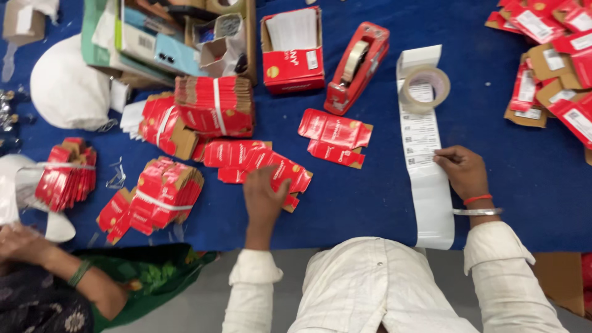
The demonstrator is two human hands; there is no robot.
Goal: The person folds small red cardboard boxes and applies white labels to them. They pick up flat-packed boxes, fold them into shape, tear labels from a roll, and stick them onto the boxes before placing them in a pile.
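1. My left hand (264, 197) lies flat, fingers spread, pressing on a loose heap of flattened red cartons (259, 159) on the blue desk (345, 203); this grip pins the heap and closes on nothing.
2. My right hand (464, 172) rests well to the right of that heap, its fingertips (439, 159) pressed together on a long white label strip (425, 154), pinching at its edge.
3. Left of the heap sits a banded bundle of red cartons (163, 194), and further left another bundle (66, 176) lies next to another person's arm (55, 262).
4. Just right of the heap two single flat cartons (336, 139) lie apart, between my two hands.
5. Beyond the heap stands a taller banded stack (214, 105), hemming it in from behind.
6. Further off from the heap, a clear tape roll (425, 89) sits on the strip's far end, beside a red tape dispenser (357, 65) and an open red box (291, 49).
7. Far right of the heap, labelled cartons (552, 61) are piled.
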